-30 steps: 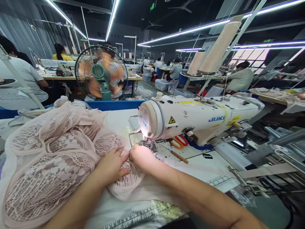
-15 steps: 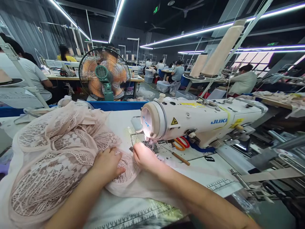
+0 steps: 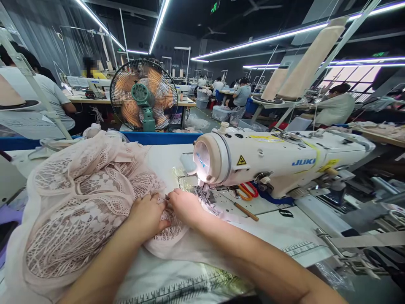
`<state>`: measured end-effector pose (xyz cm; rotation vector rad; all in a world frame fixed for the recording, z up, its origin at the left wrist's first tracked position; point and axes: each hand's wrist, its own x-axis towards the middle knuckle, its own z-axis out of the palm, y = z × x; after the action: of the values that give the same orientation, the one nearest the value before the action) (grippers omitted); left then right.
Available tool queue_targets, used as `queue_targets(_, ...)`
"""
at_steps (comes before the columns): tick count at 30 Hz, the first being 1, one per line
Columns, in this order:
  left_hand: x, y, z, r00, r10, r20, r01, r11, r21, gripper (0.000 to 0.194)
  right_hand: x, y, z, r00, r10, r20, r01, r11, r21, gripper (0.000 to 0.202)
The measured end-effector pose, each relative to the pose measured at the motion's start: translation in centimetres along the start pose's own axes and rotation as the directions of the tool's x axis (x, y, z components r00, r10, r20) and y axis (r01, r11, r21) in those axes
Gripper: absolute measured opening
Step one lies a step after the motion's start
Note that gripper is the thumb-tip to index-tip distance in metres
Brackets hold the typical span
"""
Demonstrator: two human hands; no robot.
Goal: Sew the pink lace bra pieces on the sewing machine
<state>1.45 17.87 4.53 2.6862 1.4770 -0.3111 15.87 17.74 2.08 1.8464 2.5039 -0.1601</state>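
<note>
Pale pink lace bras [image 3: 76, 228] lie heaped on the left of the white table. My left hand [image 3: 148, 213] rests on the lace at the heap's right edge, fingers bent over the cloth and thumb pointing right. Close beside it, my right hand [image 3: 186, 207] is closed around a small dark tool [image 3: 167, 197]; only its tip shows, so its kind is unclear. That tip is near my left fingertips. Pink fabric runs beneath both hands toward the sewing machine [image 3: 268, 160], whose lit needle area is just right of my right hand.
Orange-and-red-handled scissors [image 3: 248, 192], a wooden-handled tool [image 3: 247, 211] and a black blade [image 3: 286, 213] lie by the machine. A ruler strip [image 3: 186, 291] runs along the front edge. Thread cones [image 3: 311, 63] stand behind; a fan [image 3: 144, 97] and several people are beyond.
My right hand has moved left, away from the needle area, bringing the small dark tool up to my left hand. The left hand stays on the lace. The view has shifted slightly.
</note>
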Motion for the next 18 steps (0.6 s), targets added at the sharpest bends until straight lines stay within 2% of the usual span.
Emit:
queue_targets(11, -0.12, 0.04, -0.31, 1.0, 0.009, 0.019, -0.009, 1.0, 0.008, 0.052, 0.07, -0.16, -0.6, 1.0, -0.005, 0.03, 0.007, 0.999, -0.036, 0.023)
queue_targets(18, -0.07, 0.22, -0.36, 1.0, -0.006, 0.014, 0.006, 1.0, 0.002, 0.049, -0.85, -0.02, -0.9, 0.997, 0.003, 0.071, 0.0, 0.999, -0.039, 0.022)
